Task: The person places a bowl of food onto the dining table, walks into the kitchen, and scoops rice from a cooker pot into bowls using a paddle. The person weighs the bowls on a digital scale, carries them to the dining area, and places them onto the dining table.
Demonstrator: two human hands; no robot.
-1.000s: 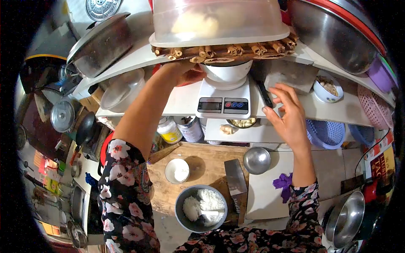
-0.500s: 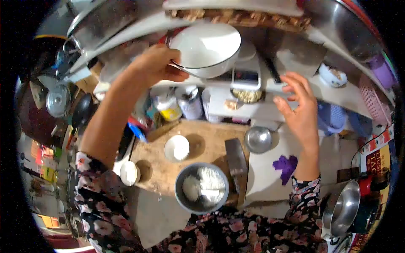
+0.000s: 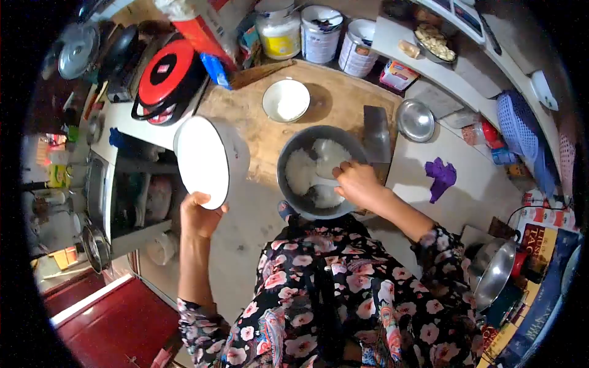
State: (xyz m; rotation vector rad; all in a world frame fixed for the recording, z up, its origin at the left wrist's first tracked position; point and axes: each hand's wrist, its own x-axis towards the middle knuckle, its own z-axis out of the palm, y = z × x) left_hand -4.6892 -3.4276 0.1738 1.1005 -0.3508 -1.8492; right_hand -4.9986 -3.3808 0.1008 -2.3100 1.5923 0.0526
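Note:
My left hand [image 3: 202, 216] grips the rim of a large white bowl [image 3: 201, 162], thumb over the edge. The bowl is tilted on its side, left of the wooden board [image 3: 251, 132]. A grey pot [image 3: 351, 143] stands at the board's near edge with white rice [image 3: 300, 173] in it. Over the pot, my right hand [image 3: 361, 185] is closed around the handle of a white rice spoon [image 3: 323, 181], whose head rests in the rice. A small white bowl [image 3: 286, 100] with white contents sits behind the pot.
A cleaver [image 3: 376, 132] lies right of the pot, beside a steel bowl [image 3: 415, 120] and a purple cloth-like item [image 3: 440, 179]. Several cans, including one white can [image 3: 321, 34], line the back. A red-lidded cooker [image 3: 164, 76] stands at left.
My left hand has brought the large bowl down from the shelf to the left of the pot. My right hand, open before, has come to the pot and taken hold of the spoon. The view has shifted.

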